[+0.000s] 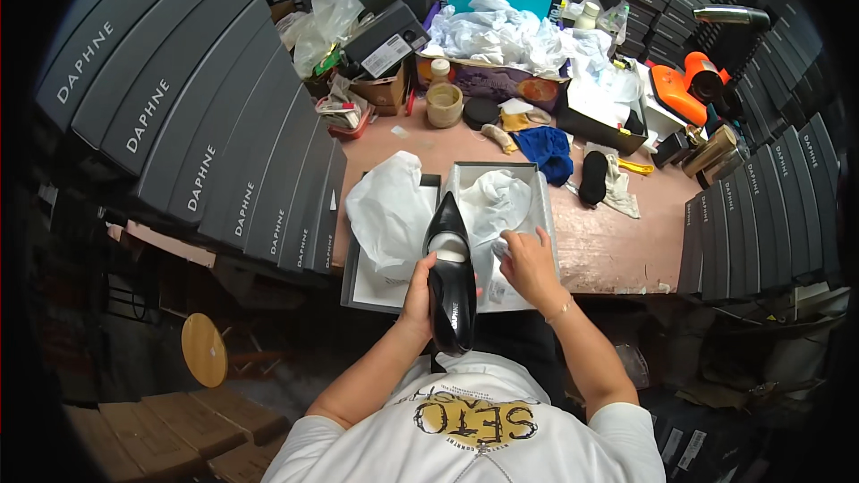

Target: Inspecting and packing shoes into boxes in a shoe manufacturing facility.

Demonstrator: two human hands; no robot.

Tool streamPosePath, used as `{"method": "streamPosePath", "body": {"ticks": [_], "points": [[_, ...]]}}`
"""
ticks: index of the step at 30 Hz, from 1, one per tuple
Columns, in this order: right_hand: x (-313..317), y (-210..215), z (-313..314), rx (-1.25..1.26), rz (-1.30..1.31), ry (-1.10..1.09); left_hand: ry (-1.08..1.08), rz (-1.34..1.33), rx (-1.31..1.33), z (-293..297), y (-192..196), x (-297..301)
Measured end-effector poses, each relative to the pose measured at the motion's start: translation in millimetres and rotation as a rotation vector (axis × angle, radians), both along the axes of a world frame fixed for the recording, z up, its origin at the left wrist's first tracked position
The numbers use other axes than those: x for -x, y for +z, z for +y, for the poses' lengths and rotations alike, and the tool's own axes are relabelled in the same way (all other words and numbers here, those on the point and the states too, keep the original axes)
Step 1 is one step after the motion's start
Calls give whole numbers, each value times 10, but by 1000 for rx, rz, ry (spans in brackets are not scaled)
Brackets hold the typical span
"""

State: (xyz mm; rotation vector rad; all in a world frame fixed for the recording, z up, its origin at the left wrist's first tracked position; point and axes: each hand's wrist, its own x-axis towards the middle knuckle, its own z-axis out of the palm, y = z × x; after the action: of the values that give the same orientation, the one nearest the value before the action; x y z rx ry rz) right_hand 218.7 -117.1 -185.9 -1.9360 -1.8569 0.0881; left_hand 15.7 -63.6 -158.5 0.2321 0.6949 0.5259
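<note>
My left hand is closed around the side of a black pointed-toe dress shoe. The shoe is held over the front of an open shoe box, toe pointing away from me, with its pale insole showing. My right hand is over the right half of the box, fingertips pinched at white tissue paper, one finger raised. The open grey shoe box has two white-lined parts side by side. Another crumpled sheet of tissue covers much of the left part.
Stacked dark shoe boxes wall the left side, with more boxes at right. Behind lie a blue cloth, a black pad, a jar, a paper-filled bin and an orange tool. A round stool stands lower left.
</note>
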Motion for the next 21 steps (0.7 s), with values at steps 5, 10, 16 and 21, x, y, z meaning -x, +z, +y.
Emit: {"method": "streamPosePath", "body": {"ticks": [5, 10, 16, 21], "points": [[408, 605, -9, -320, 108, 258, -21, -61, -13, -97, -17, -45], [454, 393, 16, -233, 283, 437, 31, -21, -118, -156, -164, -24], [437, 478, 91, -57, 223, 55, -35, -43, -287, -176, 16, -28], [440, 466, 250, -181, 814, 10, -127, 13, -311, -285, -40, -35]]}}
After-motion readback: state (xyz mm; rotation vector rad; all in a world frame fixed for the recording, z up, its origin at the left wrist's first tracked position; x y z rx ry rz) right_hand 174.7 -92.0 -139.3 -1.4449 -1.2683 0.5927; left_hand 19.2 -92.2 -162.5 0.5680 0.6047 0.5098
